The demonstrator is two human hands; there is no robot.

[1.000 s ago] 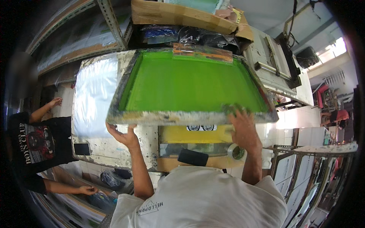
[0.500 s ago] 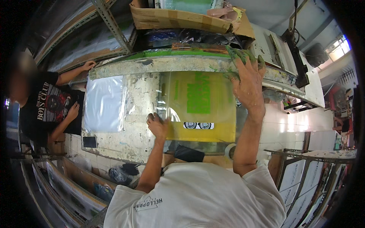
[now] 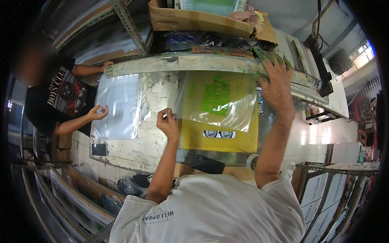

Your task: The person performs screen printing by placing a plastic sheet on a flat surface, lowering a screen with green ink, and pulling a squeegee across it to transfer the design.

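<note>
A clear plastic sheet (image 3: 188, 95) with a green print lies askew over a yellow panel (image 3: 194, 139). My left hand (image 3: 168, 124) pinches the sheet's left edge, which is lifted a little. My right hand (image 3: 277, 85), its fingers smeared with green ink, grips the right end of a long, paint-stained screen-printing frame (image 3: 162, 65). The frame stands raised across the far side of the worktable (image 3: 152, 95). Two round black emblems on a white strip (image 3: 219, 134) sit on the yellow panel, below the sheet's near edge.
At the table's left, a stack of clear plastic sheets (image 3: 117, 105) lies before a co-worker (image 3: 60, 91), whose one hand touches the frame's left end. A phone-like dark slab (image 3: 99, 149), a black pouch (image 3: 207, 164) and a tape roll (image 3: 251, 161) lie near the front. A cardboard box (image 3: 202, 22) stands behind.
My left hand has closed on the sheet's edge, and the sheet has turned askew and lifted on the panel. The co-worker's nearer hand has risen toward the stack. My right hand stays on the frame.
</note>
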